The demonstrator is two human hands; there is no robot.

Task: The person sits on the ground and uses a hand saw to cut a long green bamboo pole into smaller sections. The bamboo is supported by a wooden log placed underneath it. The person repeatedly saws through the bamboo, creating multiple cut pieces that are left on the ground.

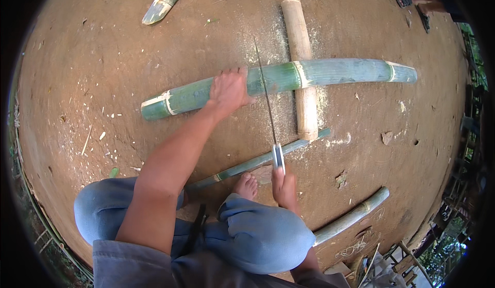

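Observation:
A thick green bamboo pole [345, 72] lies left to right before me, its joints showing pale rings. Its right part rests across a shorter tan bamboo piece [298, 32]. My left hand [229, 89] grips the green pole left of the saw, fingers over its far side. In my closed right hand [285, 186] is the handle of a hand saw [267, 99]. The thin blade points away from me and crosses the green pole just right of my left hand. Whether its teeth sit in a cut, I cannot tell.
Pale sawdust [276, 35] is scattered around the tan piece. A thin green bamboo pole [247, 166] lies by my bare foot [246, 186]. More bamboo lies at the lower right [356, 217] and top left [167, 0]. Another person's feet [420, 6] show at the top right.

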